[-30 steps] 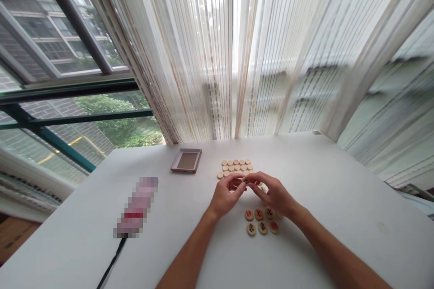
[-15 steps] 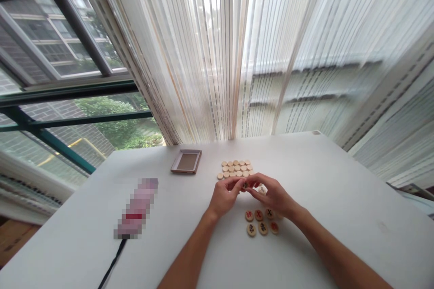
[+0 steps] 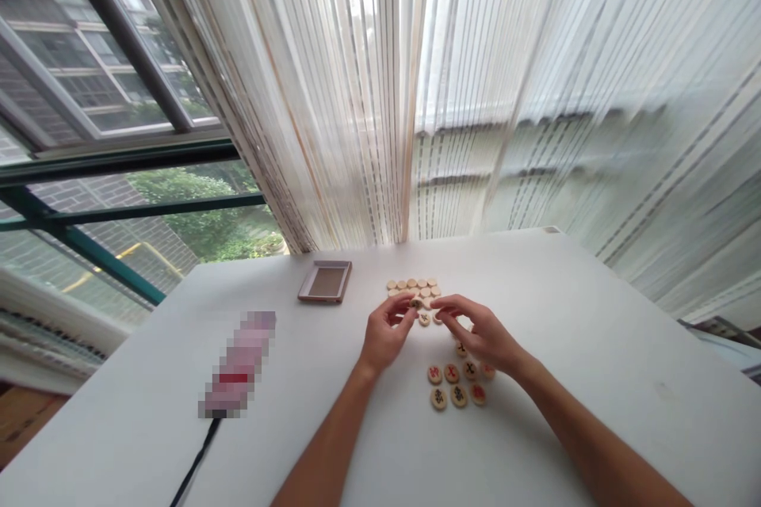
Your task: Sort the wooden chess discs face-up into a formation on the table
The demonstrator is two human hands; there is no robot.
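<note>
Round wooden Chinese chess pieces lie on a white table. My left hand [image 3: 385,334] pinches one chess piece [image 3: 417,303], tilted, between thumb and fingertips. Close on its right is my right hand [image 3: 483,333], thumb and forefinger apart, with no piece plainly in its grip. Below the fingertips rests a piece with a dark character [image 3: 424,319]; another piece [image 3: 438,317] is partly covered by my right thumb. Nearer to me, face-up pieces with red and black characters [image 3: 452,373] form rows, some hidden under my right hand. Beyond my hands stand rows of blank-topped pieces [image 3: 412,283].
A shallow open box or lid [image 3: 325,283] sits at the back left of the white table [image 3: 594,348]. On the left lies a pixelated pink object [image 3: 243,364] with a black cord [image 3: 199,455]. Striped curtains [image 3: 357,95] hang behind the table.
My hands have drawn slightly apart. The piece that was between both hands is now at my left fingertips, and the right fingers have opened. More pieces show beneath them.
</note>
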